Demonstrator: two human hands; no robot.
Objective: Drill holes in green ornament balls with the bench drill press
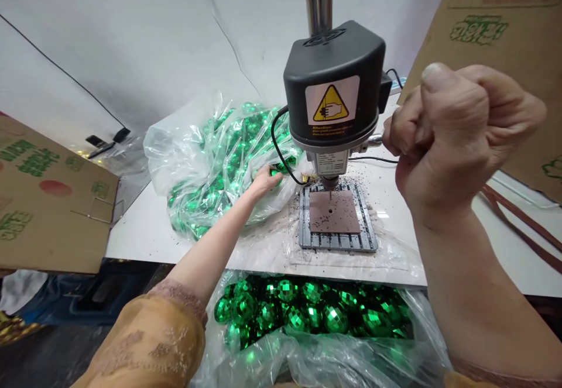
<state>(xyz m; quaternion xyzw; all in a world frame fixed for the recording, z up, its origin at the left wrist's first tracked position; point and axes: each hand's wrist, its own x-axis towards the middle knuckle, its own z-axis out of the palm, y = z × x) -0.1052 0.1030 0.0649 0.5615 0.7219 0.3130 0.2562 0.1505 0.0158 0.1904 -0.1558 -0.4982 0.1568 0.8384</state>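
Note:
My left hand (pixel 266 182) reaches into the mouth of a clear plastic bag (pixel 169 148), its fingers closed round a shiny green ball (pixel 274 172). Many more green balls fill that bag. At the right, my right hand (pixel 456 130) makes a fist around the feed lever (pixel 375 140) of a small black drill press (pixel 336 83); most of the lever is hidden by the fingers. Below the chuck (pixel 331 181), a brown square board (pixel 338 215) with a dark hole lies on the slotted metal base (pixel 370 243). No ball sits on the board.
Dark shavings dot the white table (pixel 263 253). Below its front edge stands an open plastic bag (pixel 316 359) of faceted green balls (pixel 336 318). Cardboard boxes flank the table at left (pixel 57 195) and right (pixel 500 2). A brown strap (pixel 522 224) lies at the right.

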